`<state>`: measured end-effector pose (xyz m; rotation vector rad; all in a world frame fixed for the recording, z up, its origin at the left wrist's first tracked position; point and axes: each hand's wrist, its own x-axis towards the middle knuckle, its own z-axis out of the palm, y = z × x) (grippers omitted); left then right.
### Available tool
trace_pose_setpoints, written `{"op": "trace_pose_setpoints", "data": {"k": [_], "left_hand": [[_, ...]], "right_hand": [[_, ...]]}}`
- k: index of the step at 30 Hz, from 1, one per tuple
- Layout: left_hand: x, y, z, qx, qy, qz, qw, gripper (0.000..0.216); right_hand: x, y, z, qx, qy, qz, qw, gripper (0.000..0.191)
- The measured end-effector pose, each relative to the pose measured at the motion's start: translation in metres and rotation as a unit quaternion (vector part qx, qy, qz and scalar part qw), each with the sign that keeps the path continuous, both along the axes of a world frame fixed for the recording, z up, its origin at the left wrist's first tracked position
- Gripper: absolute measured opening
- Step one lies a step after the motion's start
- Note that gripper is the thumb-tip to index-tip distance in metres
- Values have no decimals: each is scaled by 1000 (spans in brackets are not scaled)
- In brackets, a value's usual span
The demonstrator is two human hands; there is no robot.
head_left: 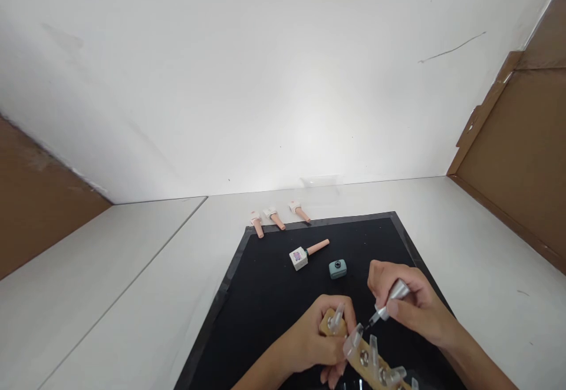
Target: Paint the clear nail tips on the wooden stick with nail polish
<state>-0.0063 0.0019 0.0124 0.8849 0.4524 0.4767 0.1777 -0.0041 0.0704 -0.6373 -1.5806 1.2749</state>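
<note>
My left hand (315, 334) is closed around the upper end of a tan, bar-shaped strip (372, 373), thumb on the near side, a grip that appears chosen to keep it steady. My right hand (420, 301), at 1 o'clock from the strip, pinches a silver, cylindrical cap (399, 291) between thumb and fingers, its thin, dark-ended brush (375, 319) angled down toward 7 o'clock; the pinch presumably serves fine control. The brush end is right beside one of the clear plastic nail tips (354, 343); contact cannot be confirmed at this size. An uncapped teal, rounded-square bottle (338, 269) sits at 11 o'clock from the strip on a black, tape-edged mat (260, 301), presumably for easy reach. At 10 o'clock from it lies a white, box-shaped bottle with a pink tapered cap (299, 258); further out, at 11 o'clock, three similar bottles (275, 217) lie along the mat's far edge, apparently clear of my hands. Count: one strip, its lower end out of frame; at least five nail tips; one silver cap with brush; one teal bottle; four white bottles; one mat; two brown cardboard panels (517, 142), at the view's 3 and 9 o'clock.
</note>
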Motion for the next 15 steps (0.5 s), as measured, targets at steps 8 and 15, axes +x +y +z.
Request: {"op": "trace_pose_setpoints", "data": {"k": [8,15], "left_hand": [[1,0,-3,-3,-16,6,1000,36],[3,2,-2,-5,-9,12,1000,40]], "right_hand": [[1,0,-1,-9,-18,-32,999,31],[-1,-2,0,15,-52,-11,998,29]]}}
